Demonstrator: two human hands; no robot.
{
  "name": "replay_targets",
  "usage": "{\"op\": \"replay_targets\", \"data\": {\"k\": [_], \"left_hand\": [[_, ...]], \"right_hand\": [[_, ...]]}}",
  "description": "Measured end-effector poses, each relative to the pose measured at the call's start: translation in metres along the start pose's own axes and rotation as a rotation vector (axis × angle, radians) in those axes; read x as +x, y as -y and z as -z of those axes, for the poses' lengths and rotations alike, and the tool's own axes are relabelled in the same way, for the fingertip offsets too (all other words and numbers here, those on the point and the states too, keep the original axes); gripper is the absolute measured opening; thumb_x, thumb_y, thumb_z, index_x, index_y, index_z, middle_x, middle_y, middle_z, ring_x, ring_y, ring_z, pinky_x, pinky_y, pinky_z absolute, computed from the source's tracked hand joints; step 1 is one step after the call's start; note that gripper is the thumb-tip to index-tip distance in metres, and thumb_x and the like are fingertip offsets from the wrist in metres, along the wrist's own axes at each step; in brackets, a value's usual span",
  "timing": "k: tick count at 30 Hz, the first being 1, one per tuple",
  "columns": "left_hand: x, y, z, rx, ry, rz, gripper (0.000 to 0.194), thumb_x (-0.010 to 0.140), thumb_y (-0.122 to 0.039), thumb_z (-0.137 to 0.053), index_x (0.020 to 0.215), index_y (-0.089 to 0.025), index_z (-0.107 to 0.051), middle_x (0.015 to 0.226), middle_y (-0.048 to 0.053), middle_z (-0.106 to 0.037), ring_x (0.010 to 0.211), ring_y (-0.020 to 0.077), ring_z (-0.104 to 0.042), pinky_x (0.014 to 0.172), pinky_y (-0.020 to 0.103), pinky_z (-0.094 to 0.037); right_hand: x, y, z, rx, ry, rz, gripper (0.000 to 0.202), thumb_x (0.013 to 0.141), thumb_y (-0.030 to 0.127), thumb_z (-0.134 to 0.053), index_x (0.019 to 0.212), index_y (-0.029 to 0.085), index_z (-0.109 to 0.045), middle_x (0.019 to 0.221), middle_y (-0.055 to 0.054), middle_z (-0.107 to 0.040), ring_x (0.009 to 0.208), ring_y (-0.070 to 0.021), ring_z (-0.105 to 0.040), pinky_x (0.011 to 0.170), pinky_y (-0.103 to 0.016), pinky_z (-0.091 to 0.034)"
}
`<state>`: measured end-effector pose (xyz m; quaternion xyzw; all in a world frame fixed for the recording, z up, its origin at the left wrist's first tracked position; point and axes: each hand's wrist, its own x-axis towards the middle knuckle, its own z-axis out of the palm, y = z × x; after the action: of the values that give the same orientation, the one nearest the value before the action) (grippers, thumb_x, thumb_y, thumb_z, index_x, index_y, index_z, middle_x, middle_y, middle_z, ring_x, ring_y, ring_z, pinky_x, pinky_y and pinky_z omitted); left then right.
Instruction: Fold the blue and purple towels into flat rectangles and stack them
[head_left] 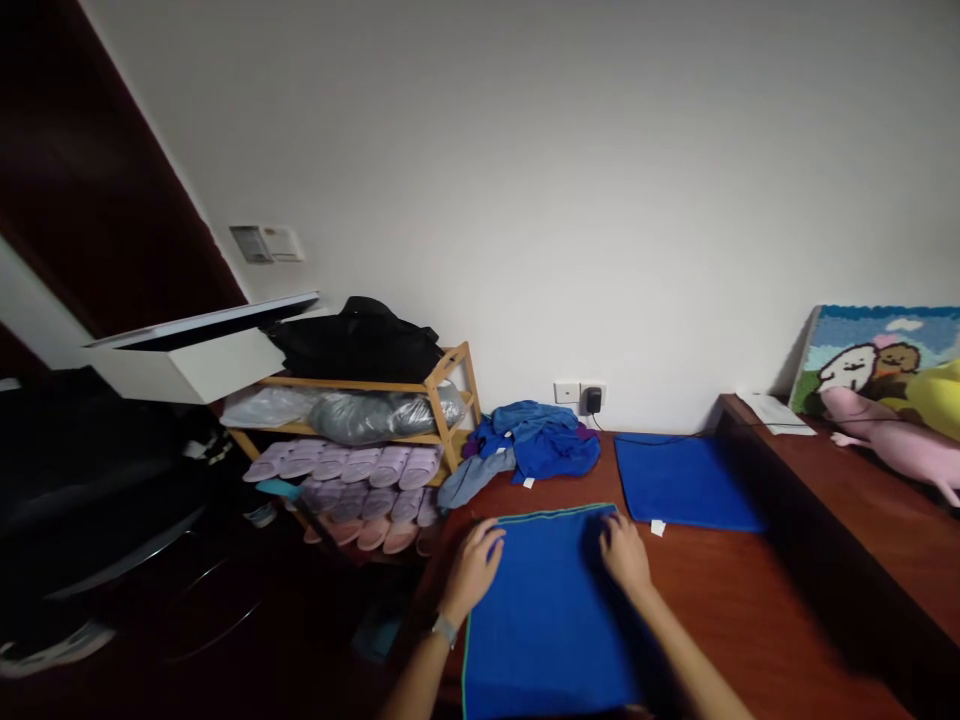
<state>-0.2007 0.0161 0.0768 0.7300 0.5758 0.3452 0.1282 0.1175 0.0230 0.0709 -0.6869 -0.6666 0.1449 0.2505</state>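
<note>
A blue towel (551, 610) with a green stitched edge lies spread on the reddish-brown table. My left hand (475, 567) is at its far left corner, fingers bent over the edge. At the far right corner, my right hand (624, 552) has its fingers curled onto the cloth; its fingertips are partly hidden. Both hands appear to grip the fabric. To the right lies another blue towel (686, 480), flat and folded, with a white tag. Behind the spread towel is a crumpled heap of blue cloths (544, 440), with a grey-blue one at its left.
Left of the table stands a wooden rack (442, 400) with slippers (360, 465), plastic-wrapped items, a black bag (360, 345) and a white box (202, 365). A plugged-in adapter (593, 399) trails a cable behind. The raised right surface holds a pink plush toy (889, 440) and a picture (877, 350).
</note>
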Motion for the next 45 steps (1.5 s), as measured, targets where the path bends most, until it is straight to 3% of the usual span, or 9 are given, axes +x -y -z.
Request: {"op": "replay_targets", "data": {"k": [4,7,13,17,20,25,30,37,45], "left_hand": [[-0.035,0.014,-0.035,0.294,0.196,-0.232,0.045,0.103,-0.046,-0.043,0.146,-0.037,-0.053,0.159,0.002,-0.049,0.146,0.0259,-0.044,0.120,0.049,-0.038],[-0.048,0.022,-0.045,0.447,0.246,-0.191,0.051,0.105,-0.048,-0.038,0.155,-0.040,-0.038,0.164,0.001,-0.041,0.150,0.0251,-0.038,0.121,0.050,-0.035],[-0.103,-0.007,-0.052,0.678,0.133,0.051,0.057,0.100,-0.048,-0.042,0.153,-0.026,-0.046,0.157,0.015,-0.049,0.142,0.0359,-0.048,0.110,0.054,-0.044],[-0.142,-0.048,-0.056,0.755,0.181,0.160,0.051,0.096,-0.045,-0.046,0.128,-0.015,-0.072,0.117,0.022,-0.075,0.105,0.0384,-0.071,0.087,0.051,-0.054],[-0.132,-0.066,-0.053,0.680,0.172,0.074,0.043,0.099,-0.035,-0.040,0.112,-0.020,-0.079,0.107,0.014,-0.079,0.101,0.0312,-0.072,0.087,0.045,-0.056],[-0.077,-0.050,-0.052,0.535,0.128,-0.218,0.046,0.103,-0.043,-0.041,0.145,-0.030,-0.057,0.152,0.006,-0.056,0.140,0.0280,-0.051,0.116,0.048,-0.041],[-0.081,-0.023,-0.080,0.554,0.180,-0.121,0.057,0.103,-0.055,-0.037,0.156,-0.035,-0.037,0.163,0.005,-0.040,0.150,0.0303,-0.038,0.120,0.054,-0.034],[-0.128,-0.031,-0.106,0.604,0.082,0.012,0.062,0.100,-0.058,-0.042,0.156,-0.031,-0.038,0.163,0.008,-0.039,0.150,0.0356,-0.036,0.120,0.061,-0.032],[-0.060,-0.058,-0.107,0.491,0.140,-0.185,0.053,0.106,-0.044,-0.033,0.156,-0.028,-0.040,0.163,0.005,-0.041,0.150,0.0270,-0.037,0.122,0.052,-0.034]], "right_hand": [[-0.095,-0.006,-0.069,-0.199,0.023,-0.081,0.066,0.099,0.052,-0.032,0.156,0.019,-0.041,0.164,-0.010,-0.034,0.152,-0.0346,-0.028,0.123,-0.055,-0.023],[-0.128,-0.019,-0.086,-0.290,0.072,-0.113,0.074,0.099,0.062,-0.026,0.161,0.021,-0.029,0.168,-0.007,-0.021,0.156,-0.0334,-0.012,0.126,-0.058,-0.011],[-0.063,-0.040,-0.028,-0.191,0.283,0.242,0.066,0.102,0.062,-0.022,0.161,0.032,-0.025,0.169,0.001,-0.018,0.157,-0.0241,-0.013,0.128,-0.049,-0.010],[-0.023,-0.038,-0.005,-0.174,0.399,0.432,0.058,0.103,0.056,-0.030,0.157,0.038,-0.031,0.168,0.004,-0.022,0.157,-0.0226,-0.012,0.128,-0.049,-0.006],[-0.033,-0.036,-0.021,-0.241,0.186,0.199,0.059,0.104,0.048,-0.024,0.160,0.028,-0.028,0.169,0.000,-0.020,0.157,-0.0231,-0.010,0.128,-0.048,-0.006],[-0.065,-0.050,-0.047,-0.311,0.097,-0.087,0.071,0.103,0.056,-0.019,0.161,0.016,-0.021,0.169,-0.005,-0.016,0.157,-0.0283,-0.006,0.128,-0.050,-0.007],[-0.053,-0.062,-0.034,-0.315,0.207,-0.099,0.069,0.102,0.056,-0.018,0.162,0.023,-0.018,0.170,0.001,-0.012,0.157,-0.0255,-0.007,0.128,-0.049,-0.007],[-0.029,-0.063,-0.029,-0.271,0.215,-0.062,0.068,0.102,0.051,-0.015,0.162,0.019,-0.018,0.170,-0.001,-0.014,0.157,-0.0223,-0.009,0.127,-0.046,-0.008],[-0.017,-0.066,-0.034,-0.253,0.169,0.001,0.070,0.101,0.051,-0.017,0.162,0.016,-0.021,0.169,-0.002,-0.017,0.157,-0.0209,-0.008,0.128,-0.045,-0.003]]}}
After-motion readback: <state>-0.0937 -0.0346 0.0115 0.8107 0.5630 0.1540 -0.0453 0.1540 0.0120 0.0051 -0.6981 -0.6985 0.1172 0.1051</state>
